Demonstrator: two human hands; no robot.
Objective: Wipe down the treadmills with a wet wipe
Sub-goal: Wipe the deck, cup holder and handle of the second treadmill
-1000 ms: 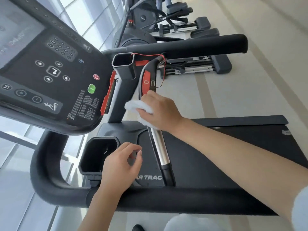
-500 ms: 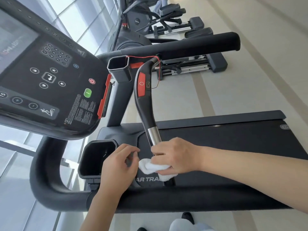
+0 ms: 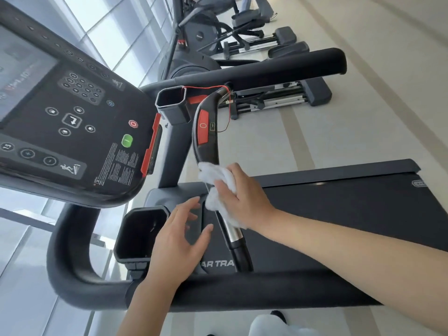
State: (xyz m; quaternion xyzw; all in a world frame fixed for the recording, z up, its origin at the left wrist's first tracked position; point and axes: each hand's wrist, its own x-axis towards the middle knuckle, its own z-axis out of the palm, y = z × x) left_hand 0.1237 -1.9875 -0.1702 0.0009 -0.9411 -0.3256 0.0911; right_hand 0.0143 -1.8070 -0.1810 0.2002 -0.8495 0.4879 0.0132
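My right hand [image 3: 244, 197] wraps the wet wipe [image 3: 218, 183] around the curved handle [image 3: 206, 151] to scrub it (left hand [image 3: 179, 238] spread, empty).

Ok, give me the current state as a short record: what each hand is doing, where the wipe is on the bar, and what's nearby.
right hand: right hand grips the white wet wipe
wipe position: wrapped round the centre grip bar, at the join of its black upper part and silver section
left hand: left hand open, fingers spread, holding nothing, beside the cup holder
bar below wipe: silver section exposed
console: console at left, green button, red button
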